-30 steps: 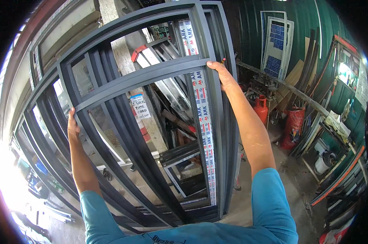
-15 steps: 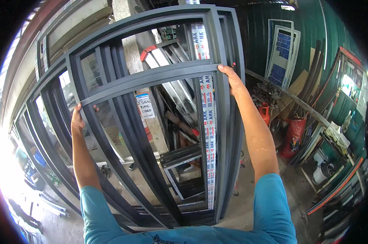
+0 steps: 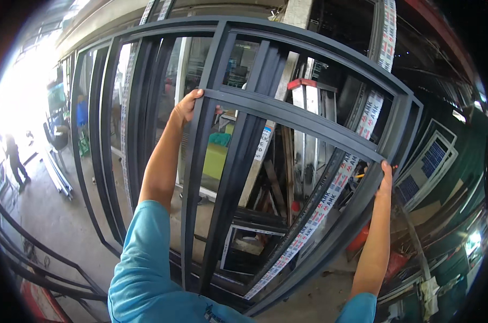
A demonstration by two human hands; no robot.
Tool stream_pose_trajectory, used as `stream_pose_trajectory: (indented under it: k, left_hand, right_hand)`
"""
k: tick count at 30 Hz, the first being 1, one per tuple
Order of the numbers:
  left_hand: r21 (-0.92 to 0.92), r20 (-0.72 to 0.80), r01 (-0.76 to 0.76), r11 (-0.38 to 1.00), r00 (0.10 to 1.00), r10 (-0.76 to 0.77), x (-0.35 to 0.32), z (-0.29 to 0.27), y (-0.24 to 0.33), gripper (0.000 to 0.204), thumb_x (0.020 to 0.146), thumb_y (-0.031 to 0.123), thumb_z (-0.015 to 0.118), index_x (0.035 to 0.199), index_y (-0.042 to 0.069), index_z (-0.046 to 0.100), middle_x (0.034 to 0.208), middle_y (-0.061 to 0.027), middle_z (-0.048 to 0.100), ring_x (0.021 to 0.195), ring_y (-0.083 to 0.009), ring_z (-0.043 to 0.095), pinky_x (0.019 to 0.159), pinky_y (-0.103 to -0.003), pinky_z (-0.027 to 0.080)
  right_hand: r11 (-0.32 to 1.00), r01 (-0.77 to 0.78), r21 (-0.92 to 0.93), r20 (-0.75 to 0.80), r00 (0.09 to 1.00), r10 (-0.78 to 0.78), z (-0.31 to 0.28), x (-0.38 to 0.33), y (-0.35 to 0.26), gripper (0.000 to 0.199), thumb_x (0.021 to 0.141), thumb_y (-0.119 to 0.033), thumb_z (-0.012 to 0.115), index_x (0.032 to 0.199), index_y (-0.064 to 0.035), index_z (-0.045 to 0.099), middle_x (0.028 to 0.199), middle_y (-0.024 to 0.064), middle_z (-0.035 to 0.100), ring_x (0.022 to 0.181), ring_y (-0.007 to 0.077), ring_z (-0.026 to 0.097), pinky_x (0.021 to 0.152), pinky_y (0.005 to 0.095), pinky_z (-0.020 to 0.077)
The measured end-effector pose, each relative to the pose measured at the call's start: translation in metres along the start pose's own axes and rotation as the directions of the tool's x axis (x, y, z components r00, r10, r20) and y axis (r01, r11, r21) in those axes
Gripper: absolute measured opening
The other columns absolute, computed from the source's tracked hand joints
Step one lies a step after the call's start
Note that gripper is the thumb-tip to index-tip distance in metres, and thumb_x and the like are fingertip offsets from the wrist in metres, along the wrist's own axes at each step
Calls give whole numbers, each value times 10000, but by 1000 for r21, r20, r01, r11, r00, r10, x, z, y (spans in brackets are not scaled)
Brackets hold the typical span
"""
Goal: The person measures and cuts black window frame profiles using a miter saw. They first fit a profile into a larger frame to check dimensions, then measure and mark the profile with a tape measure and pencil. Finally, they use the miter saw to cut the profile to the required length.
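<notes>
A large dark grey metal frame [image 3: 295,119], like a door or window frame, stands upright in front of me with a crossbar between its uprights. My left hand [image 3: 188,106] is closed around the left upright, its thumb by the crossbar's left end. On the right upright, just below the crossbar's other end, my right hand [image 3: 384,176] is closed too; some fingers are behind the metal. Through the frame's opening I see another dark profile with a strip of printed protective film [image 3: 330,202].
Behind the frame stand a stepladder with a red top [image 3: 312,84] and a post with a paper sign [image 3: 263,144]. White panels [image 3: 430,161] lean at the right. More dark frames [image 3: 98,156] extend left. A person [image 3: 15,160] is at the far left; dark bars [image 3: 44,261] lie lower left.
My view has turned left and tilted, so the frame slants down to the right in the picture. Both hands keep their hold near the crossbar's ends.
</notes>
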State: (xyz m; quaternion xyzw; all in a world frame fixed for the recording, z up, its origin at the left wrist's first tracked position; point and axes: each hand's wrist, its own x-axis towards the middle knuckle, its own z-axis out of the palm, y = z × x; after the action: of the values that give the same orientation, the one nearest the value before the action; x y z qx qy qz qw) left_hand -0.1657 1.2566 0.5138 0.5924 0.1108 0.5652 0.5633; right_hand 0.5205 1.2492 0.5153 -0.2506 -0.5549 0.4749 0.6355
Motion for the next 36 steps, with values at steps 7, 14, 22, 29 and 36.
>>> stream_pose_trajectory:
  k: [7, 14, 22, 29, 36]
  left_hand:
    - [77, 1, -32, 997, 999, 32, 8, -1, -6, 694, 792, 441, 737, 1214, -95, 611, 1035, -208, 719, 927, -300, 722, 908, -418, 579]
    - [204, -89, -48, 978, 994, 67, 6, 22, -2, 704, 786, 462, 730, 1200, -97, 624, 1050, -207, 717, 872, -266, 723, 817, -350, 600]
    - [344, -201, -153, 926, 952, 232, -4, 52, 7, 717, 788, 368, 779, 1308, -74, 558, 1145, -198, 659, 1033, -243, 662, 856, -346, 559]
    - [350, -172, -159, 923, 958, 230, -3, 53, 7, 812, 720, 419, 817, 1250, -146, 571, 1125, -244, 648, 1013, -277, 661, 870, -356, 551]
    - [344, -159, -165, 924, 960, 231, -5, 54, 6, 797, 722, 436, 813, 1244, -119, 576, 1114, -221, 655, 1003, -264, 661, 898, -343, 538]
  right_hand:
    - [999, 32, 19, 72, 997, -33, -2, -3, 1, 593, 805, -536, 720, 1080, -16, 644, 905, 122, 679, 738, 243, 659, 609, 329, 554]
    - [998, 53, -36, -2, 999, -54, -3, -4, -6, 711, 749, -574, 750, 1169, -14, 622, 964, 146, 662, 797, 270, 646, 701, 375, 563]
    - [995, 81, -59, 41, 996, -78, -8, -6, -14, 720, 776, -565, 746, 1223, -27, 576, 1014, 148, 647, 892, 275, 642, 715, 419, 558]
    - [999, 42, -30, 90, 995, -39, -8, -9, -15, 676, 797, -544, 741, 1215, -41, 572, 1026, 135, 628, 873, 273, 618, 707, 407, 543]
    - [1000, 2, -29, 66, 998, 0, -11, -10, -17, 668, 801, -536, 732, 1222, -44, 569, 1034, 136, 620, 906, 279, 609, 699, 419, 526]
